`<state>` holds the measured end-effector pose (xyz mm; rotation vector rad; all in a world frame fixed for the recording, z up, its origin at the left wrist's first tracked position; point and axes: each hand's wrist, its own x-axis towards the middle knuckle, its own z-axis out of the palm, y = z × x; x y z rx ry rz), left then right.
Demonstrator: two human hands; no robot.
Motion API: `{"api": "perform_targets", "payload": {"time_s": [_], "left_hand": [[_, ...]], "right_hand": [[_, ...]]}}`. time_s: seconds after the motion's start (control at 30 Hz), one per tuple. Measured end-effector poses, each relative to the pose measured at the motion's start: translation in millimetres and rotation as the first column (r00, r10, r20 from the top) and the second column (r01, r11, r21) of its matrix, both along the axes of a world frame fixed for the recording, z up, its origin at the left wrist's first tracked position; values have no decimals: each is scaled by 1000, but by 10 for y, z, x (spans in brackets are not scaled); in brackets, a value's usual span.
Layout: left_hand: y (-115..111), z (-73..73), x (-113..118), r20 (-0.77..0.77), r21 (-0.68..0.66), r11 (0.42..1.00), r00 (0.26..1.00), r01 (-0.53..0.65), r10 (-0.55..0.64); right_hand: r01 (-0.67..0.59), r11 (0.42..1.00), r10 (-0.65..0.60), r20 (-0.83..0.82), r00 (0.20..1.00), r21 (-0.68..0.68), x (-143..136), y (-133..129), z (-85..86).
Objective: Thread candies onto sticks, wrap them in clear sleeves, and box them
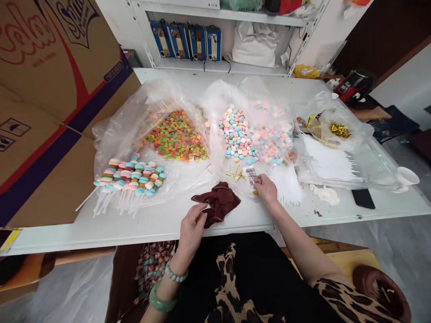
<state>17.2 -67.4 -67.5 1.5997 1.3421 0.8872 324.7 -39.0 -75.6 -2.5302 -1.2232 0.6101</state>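
In the head view, my right hand (266, 188) is clamping a small printed packet (250, 176) by its edge, just beside the gold ties (237, 175) at the white table (158, 226). My left hand (192, 224) is curling beside the brown cloth (221, 201); whether its fingers are gripping, I can't tell.

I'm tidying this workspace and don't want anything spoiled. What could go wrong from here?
1. The candy sticks are stacked with their white ends toward the table's front edge; the left hand or its arm might knock some if it swings that way.
2. Loose gold strips lie by the printed packet in the right hand's grip, so a sweep could scatter them.
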Motion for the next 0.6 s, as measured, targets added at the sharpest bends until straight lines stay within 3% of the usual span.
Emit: {"api": "perform_targets", "payload": {"time_s": [0.07, 0.17, 0.27, 0.33, 0.43, 0.5, 0.53, 0.6], "left_hand": [[22, -5, 8, 47, -84, 996, 999, 5, -1], [71, -1, 44, 63, -171, 984, 997, 46, -35], [138, 64, 175, -34, -97, 983, 987, 156, -160], [177, 119, 310, -201, 5, 962, 943, 272, -265], [209, 137, 515, -583, 55, 916, 758, 397, -294], [222, 82, 616, -746, 19, 899, 605, 438, -279], [232, 40, 653, -775, -3, 893, 564, 450, -286], [266, -56, 710, -756, -22, 900, 581, 435, -300]], "right_hand": [[-24, 998, 23, 20, 1000, 55, 28, -23, -32], [-160, 968, 136, 131, 982, 191, 69, -86, -115], [-256, 895, 188, 210, 959, 367, 89, -118, -182], [-246, 830, 180, 177, 968, 500, 85, -116, -188], [-117, 750, 189, -41, 981, 651, 55, -118, -128], [46, 747, 208, -299, 931, 664, 22, -134, -50], [135, 761, 221, -449, 866, 634, 2, -142, -2], [266, 807, 252, -715, 652, 527, -44, -150, 106]]}}
